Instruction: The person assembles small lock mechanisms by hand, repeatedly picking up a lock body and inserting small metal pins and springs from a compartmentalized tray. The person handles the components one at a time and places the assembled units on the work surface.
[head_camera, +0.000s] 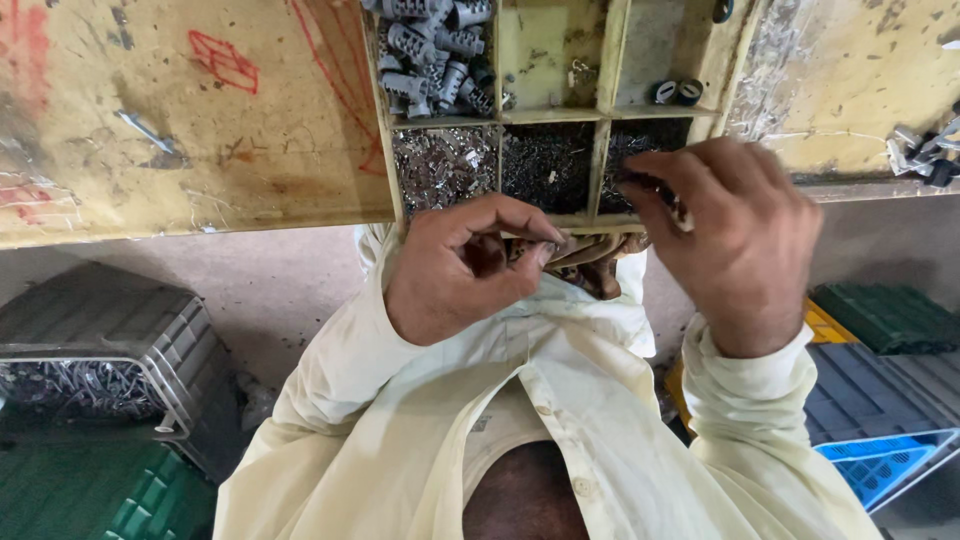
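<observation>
Right hand over divided tray, left hand pinching, grey crate beside

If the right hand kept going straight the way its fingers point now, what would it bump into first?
The right hand has its fingers aimed into the tray compartment of small dark metal bits. It would probably meet those pieces first, then the wooden divider beside them. The fingertips may already touch them; depth is hard to judge.

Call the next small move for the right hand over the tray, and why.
Probably lift the right hand back toward the left hand. Its fingers are dipped into the tray's front right compartment of small dark parts, and the left hand waits pinched at the tray's edge. What either holds is hidden.
</observation>
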